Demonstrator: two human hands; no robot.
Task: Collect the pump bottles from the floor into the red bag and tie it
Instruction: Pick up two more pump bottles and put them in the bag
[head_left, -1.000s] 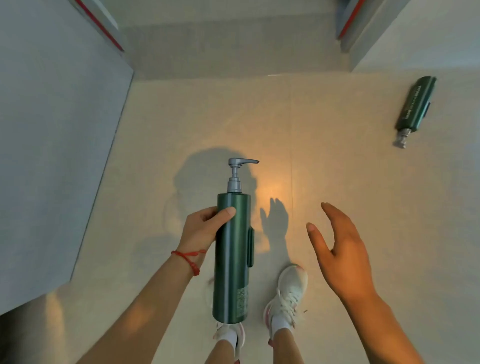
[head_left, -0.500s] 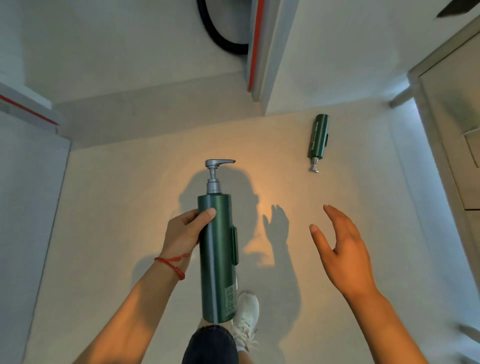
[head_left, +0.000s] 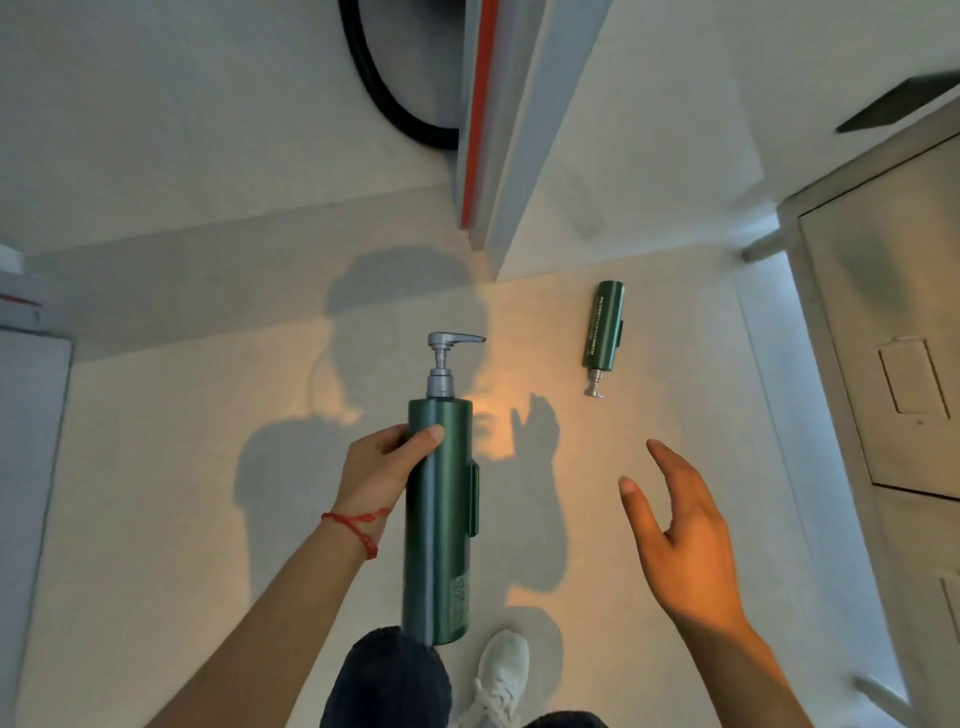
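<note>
My left hand (head_left: 387, 462) grips a tall dark green pump bottle (head_left: 439, 525) near its top and holds it upright in front of me, its grey pump head pointing right. A second green pump bottle (head_left: 602, 332) lies on the pale floor ahead and to the right, pump end toward me. My right hand (head_left: 680, 540) hovers open with its fingers spread, below and a little right of that lying bottle, apart from it. No red bag is in view.
A white panel with a red stripe (head_left: 488, 119) juts out ahead, with a black hose (head_left: 384, 88) curving behind it. A grey cabinet (head_left: 893, 338) stands at the right, a pale wall (head_left: 26, 415) at the left. My white shoe (head_left: 501, 675) is at the bottom.
I have stepped forward and turned right: the lying bottle has shifted from the far right toward the middle and looks closer. Both hands keep their poses, the left still gripping its bottle.
</note>
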